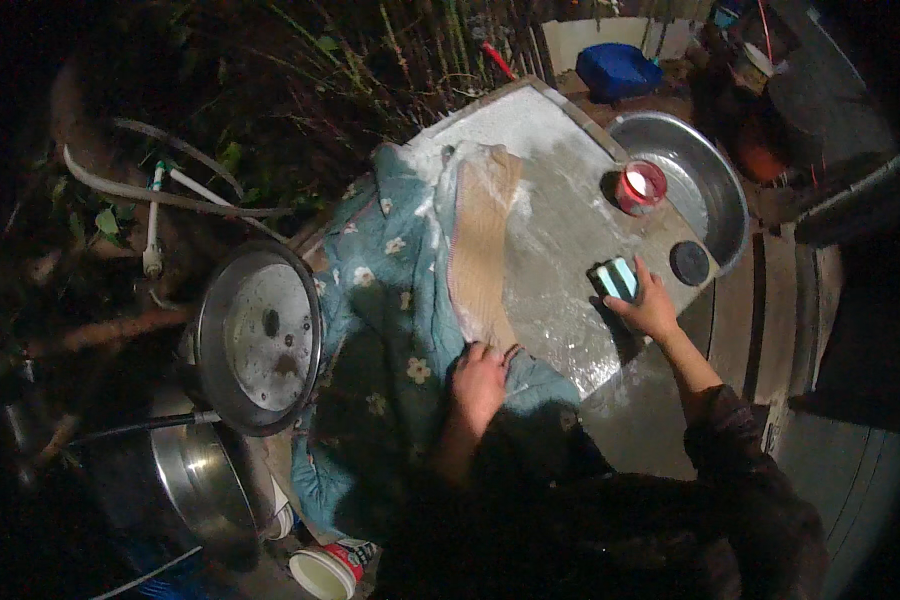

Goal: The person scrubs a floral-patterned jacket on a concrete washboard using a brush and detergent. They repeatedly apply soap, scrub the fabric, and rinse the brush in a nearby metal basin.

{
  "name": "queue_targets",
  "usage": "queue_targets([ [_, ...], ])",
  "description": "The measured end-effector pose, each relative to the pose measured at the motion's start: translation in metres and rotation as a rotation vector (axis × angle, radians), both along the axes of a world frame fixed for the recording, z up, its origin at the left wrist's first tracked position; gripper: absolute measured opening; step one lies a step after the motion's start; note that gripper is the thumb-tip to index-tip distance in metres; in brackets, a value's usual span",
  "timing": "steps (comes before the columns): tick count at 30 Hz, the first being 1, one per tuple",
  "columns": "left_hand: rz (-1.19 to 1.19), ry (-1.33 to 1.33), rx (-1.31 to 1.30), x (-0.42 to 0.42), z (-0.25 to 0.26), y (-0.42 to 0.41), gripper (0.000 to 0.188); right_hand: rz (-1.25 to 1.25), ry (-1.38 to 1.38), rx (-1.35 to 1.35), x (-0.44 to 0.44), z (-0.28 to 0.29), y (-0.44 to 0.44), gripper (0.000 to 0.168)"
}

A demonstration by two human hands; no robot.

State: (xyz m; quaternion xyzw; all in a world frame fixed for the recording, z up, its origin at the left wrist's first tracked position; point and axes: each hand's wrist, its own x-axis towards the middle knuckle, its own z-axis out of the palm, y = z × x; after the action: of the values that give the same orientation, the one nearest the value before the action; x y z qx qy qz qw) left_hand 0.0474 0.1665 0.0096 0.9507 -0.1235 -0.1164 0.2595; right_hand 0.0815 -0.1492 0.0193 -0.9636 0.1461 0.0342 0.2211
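Note:
A teal quilted cloth (418, 371) with white flowers lies wet across a slab (562, 202), its far end covered with white suds or powder. Along its right side runs a tan ribbed knit strip (484, 225). My left hand (481, 382) grips the cloth at the near end of this strip, fingers curled over the edge. Over the slab's right part, my right hand (651, 304) holds a small block with pale and dark stripes (615, 277) between thumb and fingers; its exact kind is unclear. Water glistens on the slab below the block.
A red open jar (640, 187) and a round dark lid (689, 263) sit on the slab's right edge. Beyond stands a large metal basin (727, 187). Leftward are a metal pan (266, 337), a metal pot (202, 480) and a pipe with a tap (152, 225). A tub (322, 574) lies below.

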Motion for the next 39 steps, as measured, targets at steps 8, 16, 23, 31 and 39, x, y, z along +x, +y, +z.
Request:
queue_targets([
  [8, -0.435, -0.048, -0.138, 0.009, 0.016, 0.031, 0.022, 0.159, 0.056, 0.899, -0.071, 0.017, 0.059, 0.047],
  [16, -0.392, 0.366, -0.317, 0.035, 0.085, 0.013, 0.013, 0.314, 0.384, 1.249, -0.086, -0.002, 0.109, 0.073],
  [23, -0.604, 0.117, -0.301, 0.069, 0.223, 0.006, 0.012, 0.558, 0.382, 1.088, -0.064, 0.119, 0.118, 0.046],
  [31, 0.416, -0.397, -1.051, 0.11, 0.25, 0.059, 0.029, 0.164, 0.072, 1.438, 0.072, 0.117, 0.157, 0.043],
  [39, 0.126, -0.364, -0.004, -0.013, 0.043, 0.078, 0.052, -0.459, 0.207, 1.223, 0.01, -0.104, 0.049, 0.053],
])
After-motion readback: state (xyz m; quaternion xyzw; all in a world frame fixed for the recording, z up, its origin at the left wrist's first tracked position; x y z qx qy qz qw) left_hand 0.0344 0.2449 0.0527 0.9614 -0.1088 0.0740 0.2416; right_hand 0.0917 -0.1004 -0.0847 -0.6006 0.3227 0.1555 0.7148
